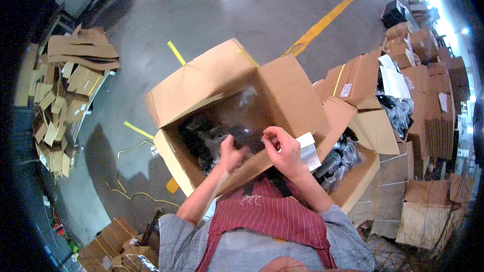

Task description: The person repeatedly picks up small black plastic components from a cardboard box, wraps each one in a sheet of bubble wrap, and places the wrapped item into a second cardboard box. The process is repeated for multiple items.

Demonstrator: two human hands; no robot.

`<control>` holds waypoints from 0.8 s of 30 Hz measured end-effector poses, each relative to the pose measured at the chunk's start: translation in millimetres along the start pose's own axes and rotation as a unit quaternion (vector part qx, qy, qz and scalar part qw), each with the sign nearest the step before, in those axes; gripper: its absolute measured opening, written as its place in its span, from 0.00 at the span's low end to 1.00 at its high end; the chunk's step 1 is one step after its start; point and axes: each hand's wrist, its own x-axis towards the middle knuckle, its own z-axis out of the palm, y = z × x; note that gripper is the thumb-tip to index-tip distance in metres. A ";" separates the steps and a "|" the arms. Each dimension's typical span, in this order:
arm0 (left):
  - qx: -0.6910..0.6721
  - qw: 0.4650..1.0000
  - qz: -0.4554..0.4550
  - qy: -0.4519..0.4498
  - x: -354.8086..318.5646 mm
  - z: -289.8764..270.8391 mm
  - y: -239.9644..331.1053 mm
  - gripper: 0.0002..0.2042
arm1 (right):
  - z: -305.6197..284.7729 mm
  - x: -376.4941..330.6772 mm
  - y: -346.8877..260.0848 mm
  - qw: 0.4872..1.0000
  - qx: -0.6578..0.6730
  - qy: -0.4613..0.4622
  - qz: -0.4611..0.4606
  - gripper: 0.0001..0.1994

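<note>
Holding the left hand (233, 156) curled and blurred over an open cardboard carton (199, 88) of dark items in clear wrap (199, 133); drawing thumb and fingertips of the right hand (285, 152) together above the near wall. Holding both hands apart, with a small gap between; cannot tell the contents of either grip. Sitting askew just before a red striped apron (275, 219), flaps spread, with the opening's long axis apparently running from near left to far right. Showing a white sheet (308, 152) beside the right hand, print too small to read; farther right, a similarly illegible white label (346, 89) on another carton (360, 74), plus a larger printed sheet (395, 81). Leaving piled cardboard (83, 53) far left.
</note>
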 end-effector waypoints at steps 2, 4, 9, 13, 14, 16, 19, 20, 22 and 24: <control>0.017 1.000 0.004 0.020 -10.2 -3.2 3.5 0.18 | 3.3 -0.7 -4.3 0.990 -0.092 0.025 -0.099 0.11; 0.005 1.000 -0.012 0.027 -19.0 -7.8 2.1 0.17 | 7.9 -1.5 -8.7 0.978 -0.149 0.034 -0.138 0.12; 0.067 0.997 -0.032 0.022 -31.3 -26.0 28.3 0.16 | -0.7 7.7 -12.1 0.991 -0.105 -0.083 0.029 0.16; 0.080 0.991 0.099 0.048 -28.4 -51.0 35.0 0.14 | -6.3 18.8 24.9 0.993 -0.088 -0.056 0.048 0.16; 0.062 0.994 0.067 0.061 -22.2 -58.6 31.6 0.15 | -7.6 17.4 28.2 0.995 -0.060 -0.048 0.063 0.15; 0.012 0.995 0.016 0.101 -10.2 -65.7 36.8 0.14 | -15.2 15.3 23.0 0.989 0.010 -0.076 0.127 0.13; -0.013 0.992 -0.070 0.105 13.0 -72.1 33.3 0.14 | -6.2 -4.2 41.1 0.986 0.108 -0.060 0.112 0.12; -0.006 0.991 -0.086 0.098 24.5 -71.0 26.9 0.14 | -6.6 -9.4 42.4 0.983 0.118 -0.067 0.122 0.12; -0.026 0.985 -0.159 0.058 42.2 -61.7 14.0 0.15 | -8.7 -20.4 41.3 0.976 0.137 -0.086 0.144 0.11; 0.012 0.974 -0.227 0.013 55.8 -37.8 10.9 0.17 | -14.1 -28.3 43.0 0.968 0.155 -0.097 0.169 0.10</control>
